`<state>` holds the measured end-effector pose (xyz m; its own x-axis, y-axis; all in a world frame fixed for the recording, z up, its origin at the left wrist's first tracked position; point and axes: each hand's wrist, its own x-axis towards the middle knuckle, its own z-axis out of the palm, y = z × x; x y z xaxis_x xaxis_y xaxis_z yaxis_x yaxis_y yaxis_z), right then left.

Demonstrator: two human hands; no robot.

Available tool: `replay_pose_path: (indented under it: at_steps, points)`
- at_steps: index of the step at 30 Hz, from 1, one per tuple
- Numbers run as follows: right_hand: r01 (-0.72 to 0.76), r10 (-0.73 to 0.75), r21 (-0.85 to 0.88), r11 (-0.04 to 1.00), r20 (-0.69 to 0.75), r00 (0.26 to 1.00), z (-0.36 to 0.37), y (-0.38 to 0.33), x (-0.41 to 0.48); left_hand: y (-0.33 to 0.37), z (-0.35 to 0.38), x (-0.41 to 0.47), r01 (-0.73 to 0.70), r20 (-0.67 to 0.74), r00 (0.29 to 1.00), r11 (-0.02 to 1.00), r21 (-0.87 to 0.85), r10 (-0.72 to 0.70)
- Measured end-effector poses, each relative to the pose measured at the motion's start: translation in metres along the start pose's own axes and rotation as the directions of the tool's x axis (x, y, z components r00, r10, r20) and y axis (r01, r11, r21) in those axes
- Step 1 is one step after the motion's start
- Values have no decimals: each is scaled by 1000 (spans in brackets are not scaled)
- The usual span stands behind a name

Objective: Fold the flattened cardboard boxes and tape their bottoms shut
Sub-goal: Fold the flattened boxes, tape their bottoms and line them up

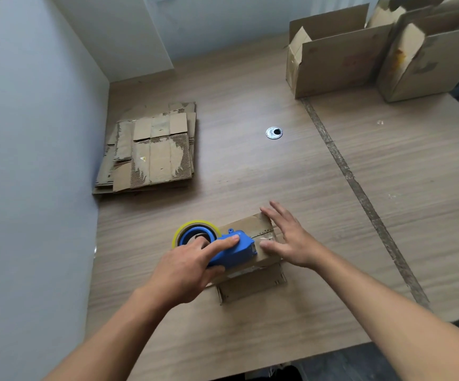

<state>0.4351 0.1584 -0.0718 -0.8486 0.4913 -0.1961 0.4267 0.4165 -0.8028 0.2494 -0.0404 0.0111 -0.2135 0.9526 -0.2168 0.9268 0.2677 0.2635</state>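
Head view: near the front middle of the worktop stands a small box, its closed flaps facing up, their seam running left to right. One loose flap juts from its near side and lies almost flat on the wood.

The left grip is wrapped round the handle of a blue dispenser, forefinger stretched along its top, thumb and the other fingers curled beneath. The dispenser sits on the box top along the seam, nose pointing right. Its tape roll, yellow at the rim, hangs over the left end of the box.

The right grip holds nothing. Its fingers are straight and spread, pressed flat on the right end of the box top, thumb just beside the dispenser's nose.

Farther back on the left, close against the grey wall, lies a stack of flattened boxes, the top sheet torn so the corrugation shows. At the far right corner two folded boxes stand side by side, open tops up: the left one and the right one, touching or nearly so. A round metal grommet sits in the worktop between stack and folded boxes. A dark joint runs slantwise across the right part of the wood
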Motion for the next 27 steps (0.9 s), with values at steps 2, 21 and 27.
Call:
replay_pose_path:
  at_steps: [2,21,27]
  points:
    - [136,-111,-117,984,199,974,-10,0,0,1,-1,1,-10,3,1000,1000,-7,10]
    - [406,-273,-420,812,342,899,-28,-3,14,-69,-83,-3,105,368,930,958,-266,0]
    - [457,-263,-618,639,383,886,-24,-6,9,-78,-68,-1,182,434,901,925,-334,-21]
